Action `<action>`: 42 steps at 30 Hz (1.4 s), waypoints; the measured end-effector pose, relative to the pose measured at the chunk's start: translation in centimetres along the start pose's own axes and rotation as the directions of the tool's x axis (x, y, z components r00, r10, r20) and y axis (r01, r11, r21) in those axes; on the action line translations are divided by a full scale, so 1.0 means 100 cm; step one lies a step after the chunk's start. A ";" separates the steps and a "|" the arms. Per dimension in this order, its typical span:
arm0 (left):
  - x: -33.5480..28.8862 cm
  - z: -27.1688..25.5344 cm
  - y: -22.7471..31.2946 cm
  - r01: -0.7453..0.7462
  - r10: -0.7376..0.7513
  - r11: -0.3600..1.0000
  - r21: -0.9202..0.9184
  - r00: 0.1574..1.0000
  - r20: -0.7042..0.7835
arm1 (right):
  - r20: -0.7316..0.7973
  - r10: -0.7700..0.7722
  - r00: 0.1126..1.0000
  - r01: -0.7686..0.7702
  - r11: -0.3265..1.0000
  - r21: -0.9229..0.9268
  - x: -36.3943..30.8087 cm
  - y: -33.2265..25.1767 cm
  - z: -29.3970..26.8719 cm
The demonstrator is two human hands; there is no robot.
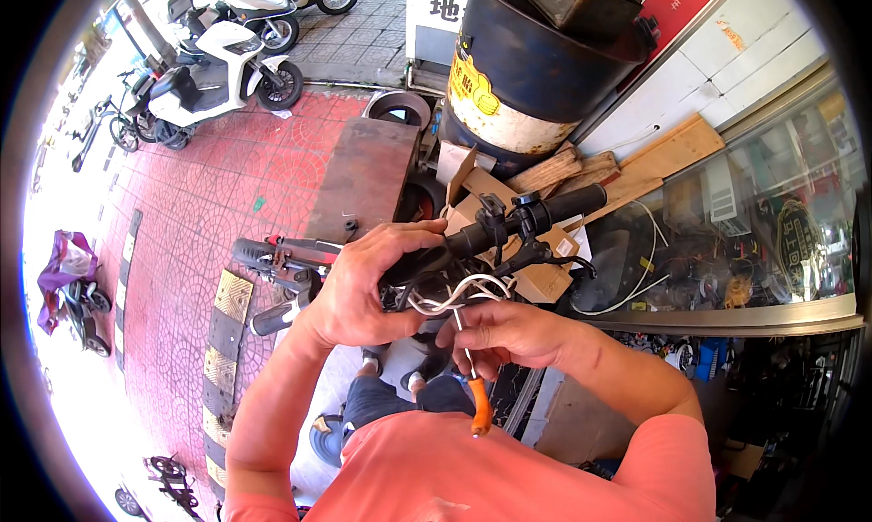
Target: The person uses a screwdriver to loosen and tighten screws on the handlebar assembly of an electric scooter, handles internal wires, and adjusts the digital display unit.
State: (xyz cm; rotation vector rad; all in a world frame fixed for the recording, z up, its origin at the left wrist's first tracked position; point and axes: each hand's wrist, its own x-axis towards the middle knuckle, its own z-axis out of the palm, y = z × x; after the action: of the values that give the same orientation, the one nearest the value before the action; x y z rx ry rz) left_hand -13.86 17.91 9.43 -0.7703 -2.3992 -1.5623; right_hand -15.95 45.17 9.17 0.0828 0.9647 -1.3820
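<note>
In front of me stands a dark handlebar [468, 241], with black grips at its two ends and a brake lever [530, 257] on its right side. My left hand [363, 281] is wrapped round the dark middle part of the handlebar, fingers over the top and thumb below. White cables [459, 290] loop out beneath that part. Just below the cables, my right hand [513, 334] pinches the shaft of a screwdriver [480, 406]. Its orange handle points down toward my shirt, and its tip reaches up among the cables, where its exact contact is hidden.
Behind the handlebar lie cardboard boxes [545, 281] and wooden planks [668, 159], beside a large black barrel [536, 68]. A glass display case [754, 222] lines the right. A brown board [363, 172] lies ahead, and white motor scooters [213, 72] stand at far left.
</note>
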 end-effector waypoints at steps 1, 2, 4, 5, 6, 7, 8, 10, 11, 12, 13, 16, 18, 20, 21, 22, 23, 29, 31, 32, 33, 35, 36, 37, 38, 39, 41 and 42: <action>0.000 0.000 0.000 -0.002 0.002 1.000 0.001 1.000 0.000 | -0.010 0.004 1.000 -0.004 1.000 -0.012 0.000 0.000 0.000; 0.000 -0.001 0.000 -0.005 0.005 1.000 0.002 1.000 0.000 | -0.019 0.008 1.000 -0.008 1.000 -0.024 0.001 -0.001 0.001; 0.001 -0.001 0.000 -0.021 0.021 1.000 0.002 1.000 0.005 | -0.019 -0.040 0.999 0.039 0.998 -0.047 0.005 0.007 -0.005; 0.002 -0.001 0.000 -0.031 0.031 1.000 0.000 0.999 0.010 | -0.008 -0.092 0.996 0.091 0.994 -0.058 0.011 0.021 -0.017; 0.001 -0.001 0.000 -0.029 0.029 1.000 0.002 1.000 0.010 | 0.008 -0.141 0.990 0.141 0.987 -0.070 0.016 0.025 -0.020; 0.001 -0.001 0.000 -0.027 0.027 1.000 0.004 1.000 0.010 | -0.027 -0.144 0.989 0.143 0.988 -0.056 0.016 0.026 -0.022; 0.001 -0.001 0.000 -0.026 0.026 1.000 0.005 1.000 0.011 | -0.063 -0.147 0.987 0.145 0.989 -0.041 0.016 0.025 -0.022; 0.000 -0.001 0.000 -0.032 0.031 0.999 0.024 0.999 0.012 | -0.110 -0.162 0.981 0.158 0.986 -0.048 0.015 0.023 -0.014; -0.001 -0.001 -0.001 -0.035 0.035 0.999 0.033 0.999 0.013 | -0.125 -0.180 0.976 0.172 0.983 -0.068 0.014 0.023 -0.005; -0.001 -0.001 -0.001 -0.036 0.035 0.999 0.036 0.999 0.018 | -0.144 -0.199 0.969 0.188 0.978 -0.087 0.012 0.024 0.002; -0.002 -0.001 0.000 -0.037 0.036 0.999 0.039 0.999 0.023 | -0.153 -0.250 0.956 0.231 0.964 -0.130 0.015 0.032 0.000; -0.003 0.000 0.000 -0.044 0.042 0.997 0.058 0.999 0.027 | -0.166 -0.307 0.937 0.272 0.941 -0.201 0.017 0.046 -0.003; -0.003 0.001 0.002 -0.055 0.053 0.995 0.084 0.998 0.028 | -0.168 -0.340 0.925 0.301 0.928 -0.221 0.018 0.049 -0.001; -0.003 0.001 0.004 -0.073 0.069 0.990 0.120 0.997 0.031 | -0.178 -0.363 0.915 0.318 0.918 -0.238 0.018 0.051 0.002; -0.003 0.001 0.005 -0.077 0.073 0.989 0.124 0.997 0.035 | -0.182 -0.371 0.911 0.323 0.914 -0.246 0.020 0.051 0.003; -0.002 0.001 0.007 -0.080 0.076 0.988 0.129 0.996 0.039 | -0.185 -0.378 0.907 0.328 0.910 -0.254 0.021 0.050 0.005; -0.002 0.001 0.008 -0.084 0.079 0.987 0.134 0.996 0.043 | -0.199 -0.368 0.908 0.328 0.922 -0.205 0.021 0.049 0.006; -0.003 0.001 0.008 -0.095 0.087 0.983 0.155 0.995 0.058 | -0.168 -0.385 0.908 0.373 0.923 -0.095 0.022 0.047 0.011; -0.003 0.001 0.008 -0.097 0.089 0.984 0.147 0.994 0.059 | -0.167 -0.359 0.918 0.352 0.933 -0.069 0.017 0.042 0.015; -0.003 0.001 0.007 -0.098 0.090 0.985 0.144 0.994 0.059 | -0.140 -0.348 0.927 0.347 0.937 -0.034 0.015 0.040 0.013; -0.003 0.001 0.007 -0.101 0.093 0.984 0.145 0.994 0.057 | -0.112 -0.339 0.934 0.342 0.940 0.002 0.014 0.037 0.011; -0.004 0.001 0.006 -0.105 0.099 0.983 0.148 0.994 0.051 | -0.079 -0.298 0.951 0.301 0.953 0.041 0.008 0.031 0.008; -0.005 0.001 0.006 -0.101 0.095 0.984 0.147 0.994 0.050 | -0.073 -0.282 0.957 0.283 0.959 0.004 0.007 0.030 0.002; -0.005 0.001 0.005 -0.097 0.090 0.984 0.147 0.995 0.049 | -0.078 -0.247 0.966 0.244 0.969 -0.045 0.004 0.025 0.002; -0.005 0.001 0.005 -0.091 0.085 0.985 0.147 0.995 0.047 | -0.085 -0.212 0.974 0.204 0.975 -0.093 0.000 0.021 0.002; -0.003 0.001 0.007 -0.088 0.083 0.986 0.139 0.996 0.045 | -0.059 -0.220 0.974 0.214 0.972 -0.092 0.003 0.021 -0.007; -0.002 0.001 0.008 -0.097 0.091 0.985 0.141 0.995 0.046 | -0.136 -0.241 0.961 0.221 0.964 -0.150 0.003 0.025 -0.010; -0.002 0.001 0.007 -0.099 0.093 0.984 0.148 0.995 0.044 | -0.151 -0.249 0.957 0.223 0.960 -0.170 0.006 0.025 -0.013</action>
State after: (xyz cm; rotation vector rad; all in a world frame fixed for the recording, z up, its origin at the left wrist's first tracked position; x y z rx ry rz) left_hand -13.27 18.15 9.87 -0.8763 -2.4321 -1.3255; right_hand -14.54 46.06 6.77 -0.0306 1.2536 -1.5335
